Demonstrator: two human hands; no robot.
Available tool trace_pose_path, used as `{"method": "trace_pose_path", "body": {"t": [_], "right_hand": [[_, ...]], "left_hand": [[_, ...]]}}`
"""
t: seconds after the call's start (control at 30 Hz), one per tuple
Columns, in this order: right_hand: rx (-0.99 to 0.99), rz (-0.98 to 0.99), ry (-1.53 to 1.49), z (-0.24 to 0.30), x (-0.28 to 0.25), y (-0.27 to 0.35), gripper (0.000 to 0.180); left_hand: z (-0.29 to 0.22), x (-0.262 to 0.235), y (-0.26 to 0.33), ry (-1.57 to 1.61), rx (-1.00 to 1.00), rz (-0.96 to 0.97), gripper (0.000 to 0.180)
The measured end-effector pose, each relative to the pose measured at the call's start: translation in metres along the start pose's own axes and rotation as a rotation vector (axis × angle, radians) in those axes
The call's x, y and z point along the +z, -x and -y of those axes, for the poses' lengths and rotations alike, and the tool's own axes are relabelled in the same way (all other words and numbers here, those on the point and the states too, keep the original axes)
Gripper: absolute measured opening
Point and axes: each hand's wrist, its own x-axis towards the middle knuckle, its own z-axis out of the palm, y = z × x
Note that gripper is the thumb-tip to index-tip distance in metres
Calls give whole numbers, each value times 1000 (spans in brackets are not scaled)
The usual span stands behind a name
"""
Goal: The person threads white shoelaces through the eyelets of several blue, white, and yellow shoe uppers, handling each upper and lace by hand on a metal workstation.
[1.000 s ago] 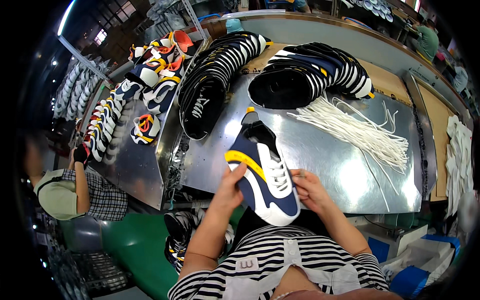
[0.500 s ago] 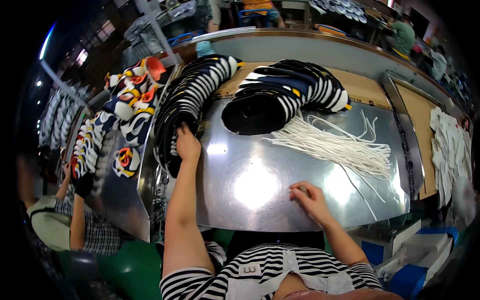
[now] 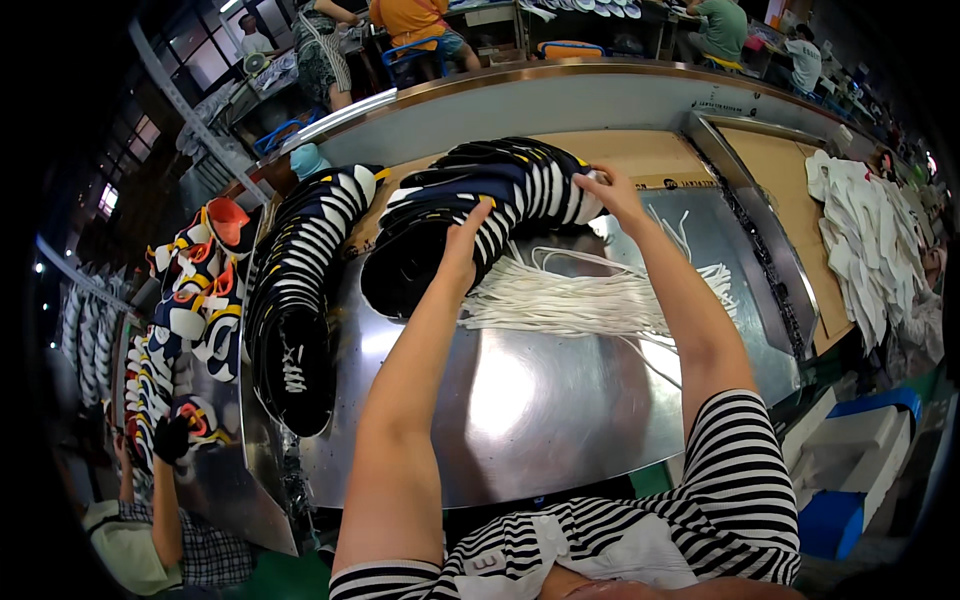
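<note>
A curved stack of nested shoe uppers (image 3: 470, 180), black, navy and white with yellow tabs, lies on the metal table (image 3: 420, 440). My left hand (image 3: 464, 247) grips its near side, thumb up against the striped edges; the other fingers are partly hidden. At the right end, my right hand (image 3: 612, 194) holds the white toe part, fingers curled over it. Just in front of this stack lies a bundle of white laces (image 3: 570, 300), partly behind my right forearm. A second long stack of similar uppers (image 3: 300, 270) rests along the table's left side, untouched.
Colourful uppers (image 3: 195, 290) lie on a neighbouring table at left, where a co-worker's dark-gloved hand (image 3: 175, 438) works. White pieces (image 3: 860, 230) hang over the cardboard at right. A raised metal rim (image 3: 760, 260) edges the table there. Several people sit beyond the back partition (image 3: 560, 105).
My left hand has left the left stack and moved right onto the other one. My right hand has reached forward from above the table to that stack's far end. The view has shifted.
</note>
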Motion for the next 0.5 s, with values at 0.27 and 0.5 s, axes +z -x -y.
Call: {"method": "trace_pose_path", "body": {"t": [0.27, 0.5], "right_hand": [[-35, 415, 94, 20, 11, 48, 66], [-195, 233, 629, 36, -107, 169, 30]], "left_hand": [[-10, -39, 111, -71, 11, -232, 38], [9, -39, 147, -115, -98, -321, 48]]}}
